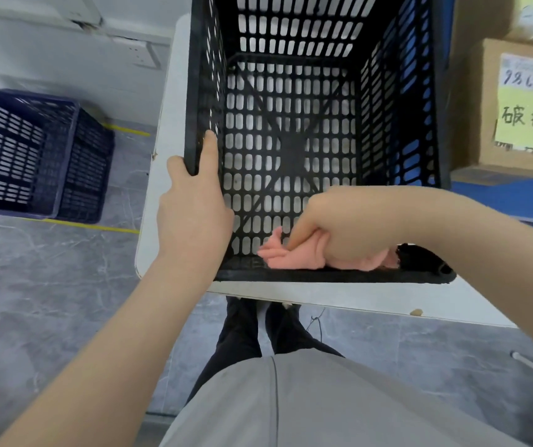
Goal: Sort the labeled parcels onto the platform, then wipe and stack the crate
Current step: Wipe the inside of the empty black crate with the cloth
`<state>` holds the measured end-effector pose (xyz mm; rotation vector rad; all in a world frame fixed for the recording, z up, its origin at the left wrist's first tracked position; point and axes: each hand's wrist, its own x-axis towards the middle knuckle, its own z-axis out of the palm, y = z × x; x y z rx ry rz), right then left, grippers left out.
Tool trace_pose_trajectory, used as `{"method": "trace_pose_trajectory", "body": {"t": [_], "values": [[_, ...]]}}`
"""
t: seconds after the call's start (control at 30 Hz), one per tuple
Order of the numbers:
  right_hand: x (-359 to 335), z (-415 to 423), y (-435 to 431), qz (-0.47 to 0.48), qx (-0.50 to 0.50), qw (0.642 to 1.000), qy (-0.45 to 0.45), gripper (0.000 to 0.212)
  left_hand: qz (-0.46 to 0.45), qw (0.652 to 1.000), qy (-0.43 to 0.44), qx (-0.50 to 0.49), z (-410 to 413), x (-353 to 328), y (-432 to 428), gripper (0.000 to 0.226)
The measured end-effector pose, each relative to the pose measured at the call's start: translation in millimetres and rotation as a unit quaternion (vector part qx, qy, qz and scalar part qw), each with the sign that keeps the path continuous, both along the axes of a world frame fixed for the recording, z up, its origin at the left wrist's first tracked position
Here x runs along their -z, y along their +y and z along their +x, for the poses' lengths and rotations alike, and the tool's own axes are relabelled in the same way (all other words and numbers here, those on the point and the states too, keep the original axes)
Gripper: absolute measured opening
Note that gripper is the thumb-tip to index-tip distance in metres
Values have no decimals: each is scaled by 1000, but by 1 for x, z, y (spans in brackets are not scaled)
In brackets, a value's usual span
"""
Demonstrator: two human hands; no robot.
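The black perforated plastic crate (294, 150) stands upright on the white worktop (162, 130), its open top facing the camera and its slotted floor showing the pale surface beneath. Both hands are on it. The left hand (191, 201) is clamped on the crate's left rim, thumb inside the wall and the other fingers wrapped over the outside, near the rim's closer end. The right hand (339, 227) reaches down inside the crate from the right side, fingers closed around a crumpled pink cloth (291, 253), which it presses against the crate floor just inside the near wall. The cloth bunches out to the left of the right hand and shows again under the wrist on the right.

Beyond the right hand, past the crate's right wall, a blue surface (497, 185) carries a brown cardboard box (487, 108) bearing a white label with handwritten figures and a yellow note with 2 handwritten characters. Whether this is the platform I cannot tell.

Well to the left of the left hand, on the grey marbled floor (65, 269), sit dark blue slotted plastic crates (39, 156), seemingly nested, beside a line of yellow tape (91, 224).

Below both hands, under the worktop's near edge, the person's grey top, dark trousers and dark shoes are visible.
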<state>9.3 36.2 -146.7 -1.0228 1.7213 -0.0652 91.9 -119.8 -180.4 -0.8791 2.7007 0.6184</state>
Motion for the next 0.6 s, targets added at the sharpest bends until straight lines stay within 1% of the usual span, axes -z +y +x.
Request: {"method": "trace_pose_trajectory", "body": {"t": [0.1, 0.13, 0.17, 0.23, 0.33, 0.37, 0.43, 0.47, 0.53, 0.6], "values": [[17, 16, -21, -2, 79, 997, 1, 35, 0, 1000, -1, -4, -1, 1, -1, 82], [28, 16, -30, 7, 96, 995, 4, 41, 1, 1000, 0, -5, 0, 2, 0, 81], [39, 16, -40, 31, 110, 993, 1, 42, 3, 1000, 2, -6, 0, 2, 0, 81], [74, 13, -49, 77, 101, 992, 20, 34, 5, 1000, 9, -6, 0, 2, 0, 78], [116, 17, -48, 94, 48, 989, 100, 17, 1, 1000, 8, -2, 1, 1, 0, 74], [123, 17, -46, 103, 43, 987, 114, 13, -1, 1000, 4, 0, 1, 1, 0, 73], [132, 12, -50, 115, 41, 986, 110, 5, 0, 1000, -2, 0, 0, -1, 0, 74], [132, 11, -52, 117, 46, 987, 96, 5, 0, 1000, -3, 0, 0, -1, -1, 74], [130, 10, -58, 108, 34, 992, 51, 19, -3, 1000, -2, 1, 0, 0, -1, 73], [109, 11, -59, 86, 20, 996, 24, 22, -6, 1000, 2, 3, 1, 1, -1, 72]]}}
